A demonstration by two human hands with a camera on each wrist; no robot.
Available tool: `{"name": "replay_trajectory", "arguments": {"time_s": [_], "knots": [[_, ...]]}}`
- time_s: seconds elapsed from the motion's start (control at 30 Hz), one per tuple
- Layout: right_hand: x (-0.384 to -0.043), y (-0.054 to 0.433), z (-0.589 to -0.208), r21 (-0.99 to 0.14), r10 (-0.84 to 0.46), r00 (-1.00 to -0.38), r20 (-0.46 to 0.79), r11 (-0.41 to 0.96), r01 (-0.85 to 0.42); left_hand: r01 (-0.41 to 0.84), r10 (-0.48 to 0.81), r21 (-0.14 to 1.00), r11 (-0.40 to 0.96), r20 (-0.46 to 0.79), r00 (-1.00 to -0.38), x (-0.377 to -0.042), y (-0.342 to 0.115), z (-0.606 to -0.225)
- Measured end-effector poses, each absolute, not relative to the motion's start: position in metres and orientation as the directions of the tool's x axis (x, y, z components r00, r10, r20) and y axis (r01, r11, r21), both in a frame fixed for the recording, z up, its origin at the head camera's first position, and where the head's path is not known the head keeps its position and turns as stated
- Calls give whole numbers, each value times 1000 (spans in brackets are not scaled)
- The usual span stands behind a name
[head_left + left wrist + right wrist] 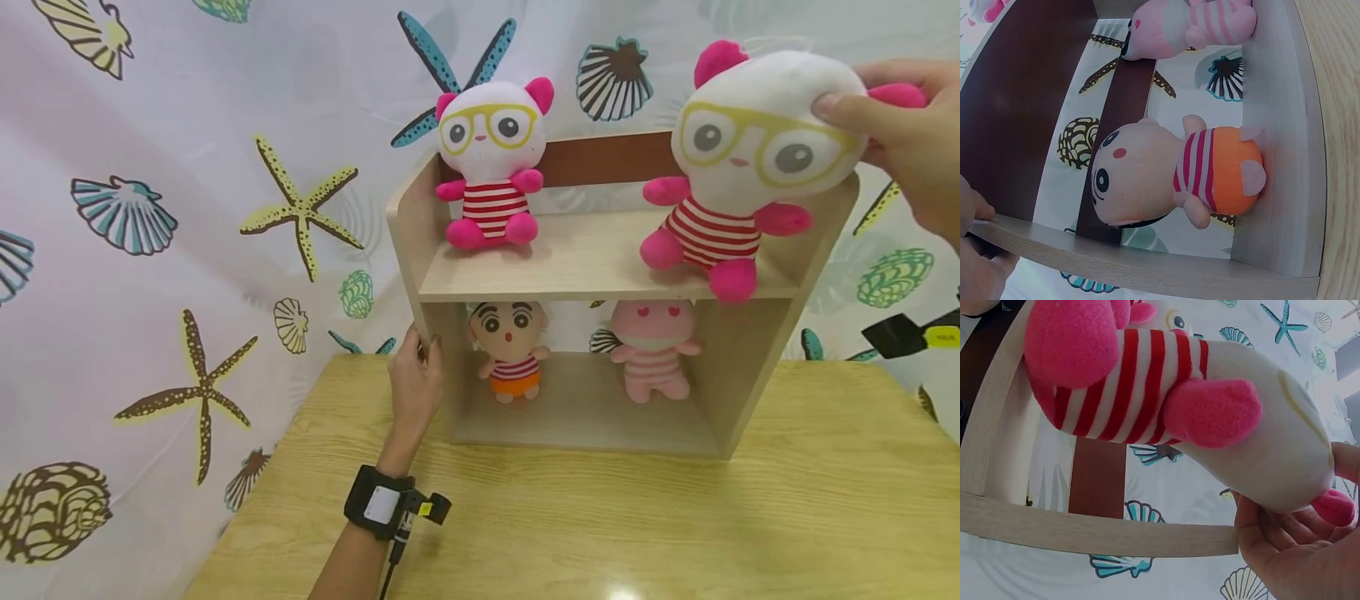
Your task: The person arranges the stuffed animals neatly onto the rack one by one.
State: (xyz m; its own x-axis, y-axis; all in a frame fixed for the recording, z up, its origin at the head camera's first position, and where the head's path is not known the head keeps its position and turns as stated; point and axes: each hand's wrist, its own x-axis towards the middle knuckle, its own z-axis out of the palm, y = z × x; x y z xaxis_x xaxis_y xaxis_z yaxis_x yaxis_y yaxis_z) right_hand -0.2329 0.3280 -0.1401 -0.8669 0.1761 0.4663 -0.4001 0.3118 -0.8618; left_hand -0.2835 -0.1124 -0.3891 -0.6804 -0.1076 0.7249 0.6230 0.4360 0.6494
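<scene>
A small wooden shelf (585,258) with two levels stands on the table. At its left side panel, my left hand (416,379) grips the edge, thumb inside and fingers outside in the left wrist view. My right hand (911,146) holds a panda plush toy (750,179) by its head near one ear, thumb on the front. This toy has yellow glasses and a red-striped body, and is tilted at the right end of the upper level. Whether its bottom touches the board I cannot tell. A matching panda plush toy (491,150) sits upright at the upper left.
On the lower level are a plush doll in orange shorts (516,387) at left and a pink striped plush toy (652,362) at right. The wooden table (570,525) extends in front. A curtain (187,250) printed with starfish and shells hangs behind and at left.
</scene>
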Motion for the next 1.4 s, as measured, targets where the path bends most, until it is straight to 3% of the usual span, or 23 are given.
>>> {"name": "replay_trajectory", "arguments": {"time_s": [0.37, 0.73, 1.03, 1.4], "knots": [[-249, 331, -132, -878, 202, -914, 351, 410, -247, 624, -113, 658, 421, 721, -684, -281, -114, -392], [-265, 331, -128, -895, 108, -926, 361, 319, -312, 610, -113, 668, 426, 708, -697, -282, -113, -396], [-283, 330, -122, -815, 84, -941, 328, 529, -237, 626, -106, 651, 428, 725, -681, -282, -113, -395], [-302, 333, -115, -843, 56, -956, 287, 489, -224, 653, -91, 637, 410, 741, -666, -286, -113, -392]]}}
